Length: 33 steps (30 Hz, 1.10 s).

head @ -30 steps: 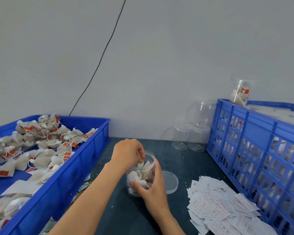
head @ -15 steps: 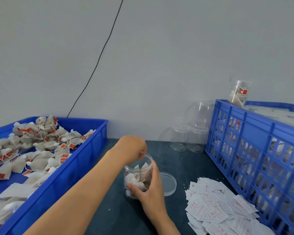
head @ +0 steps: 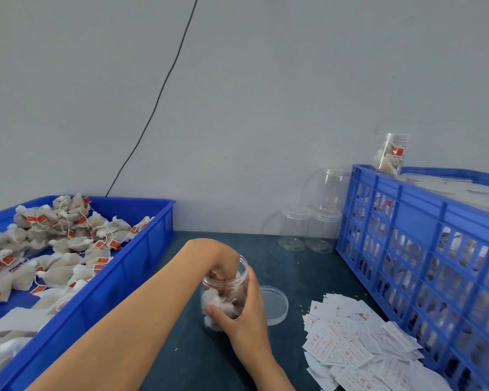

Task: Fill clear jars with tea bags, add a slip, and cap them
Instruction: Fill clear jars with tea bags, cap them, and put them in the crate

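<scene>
Clear plastic, the jar [head: 225, 294] stands on the dark table [head: 294, 266] at lower centre, the right hand [head: 244, 314] wrapped around its wall, likely to steady it. The left hand [head: 223, 261] reaches into its mouth, fingers curled down among tea bags; whether they pinch one I cannot tell. The lid [head: 274, 301] lies just right, slips [head: 356, 342] at lower right, the blue tray [head: 119, 277] of bags left, all within easy reach.

clear jar [head: 225, 294], upright on dark table [head: 308, 269], part-filled with tea bags; right hand [head: 244, 314] wrapped round its side, left hand [head: 219, 262] fingers dipped into its mouth. clear lid [head: 274, 304] just right. paper slips [head: 359, 342] near right. blue tray [head: 116, 280] of tea bags [head: 65, 235] left. blue crate [head: 424, 249] right.
</scene>
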Available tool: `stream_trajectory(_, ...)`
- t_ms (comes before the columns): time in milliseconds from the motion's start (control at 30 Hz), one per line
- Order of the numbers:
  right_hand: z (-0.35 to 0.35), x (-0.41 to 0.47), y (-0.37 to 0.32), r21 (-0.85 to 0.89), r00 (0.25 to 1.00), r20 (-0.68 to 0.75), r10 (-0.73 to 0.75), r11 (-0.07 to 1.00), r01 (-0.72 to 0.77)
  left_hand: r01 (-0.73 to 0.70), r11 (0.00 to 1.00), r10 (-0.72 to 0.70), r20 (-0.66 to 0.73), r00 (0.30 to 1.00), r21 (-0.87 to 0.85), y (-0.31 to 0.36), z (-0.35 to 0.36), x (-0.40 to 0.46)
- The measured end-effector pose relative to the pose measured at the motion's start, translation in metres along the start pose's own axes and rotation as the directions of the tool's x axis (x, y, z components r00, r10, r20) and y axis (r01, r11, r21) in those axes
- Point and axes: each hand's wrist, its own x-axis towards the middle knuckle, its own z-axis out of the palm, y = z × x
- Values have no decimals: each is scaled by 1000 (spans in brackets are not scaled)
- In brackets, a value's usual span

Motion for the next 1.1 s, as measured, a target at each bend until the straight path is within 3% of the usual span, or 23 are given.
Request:
stream_trajectory(167, 0, 0, -1, -1, 1000, -7, -7, 1000, 7, 3, 999, -4, 39, 999, 35, 4, 2, 1)
stream_trajectory(233, 0, 0, -1, -6, 1000, -6, -11, 1000, 11, -30, 999, 30, -39, 999, 13, 2, 1, -6)
stream_trajectory(300, 0, 0, -1, -9, 1000, -9, -20, 1000, 20, -123, 985, 94, -224, 970, -119, -7, 1, -15)
stream_trajectory(367, 0, 0, -1, -14, 1000, -14, -28, 1000, 27, -259, 931, 106, -487, 867, -258, -18, 8, -25)
stream_trajectory(433, -1, 0, -1, -19, 1000, -15, -22, 1000, 22, -377, 869, 29, -728, 685, -320, -26, 27, -30)
stream_trajectory(500, -1, 1, 0, -17, 1000, -11, -12, 1000, 11, -488, 786, -87, -850, 519, -379, -28, 57, -27)
stream_trajectory(567, -1, 1, -1, -23, 1000, -3, -2, 1000, 2, -605, 658, -228, -884, 408, -449, -25, 86, -18)
stream_trajectory(633, -1, 0, -2, -22, 1000, 4, 7, 1000, -7, -721, 395, -378, -816, 437, -569, -20, 102, -11)
stream_trajectory(700, -2, -1, -3, -24, 1000, 14, 12, 1000, -12, -763, 121, -407, -733, 545, -635, -13, 110, -3)
stream_trajectory(733, -2, -1, -3, -26, 1000, 20, 15, 1000, -14, -759, 50, -391, -712, 583, -649, -9, 113, 0)
stream_trajectory(1100, -11, 5, -4, -50, 988, 144, 61, 997, -54, -699, -68, -248, -667, 703, -712, -8, 140, 15)
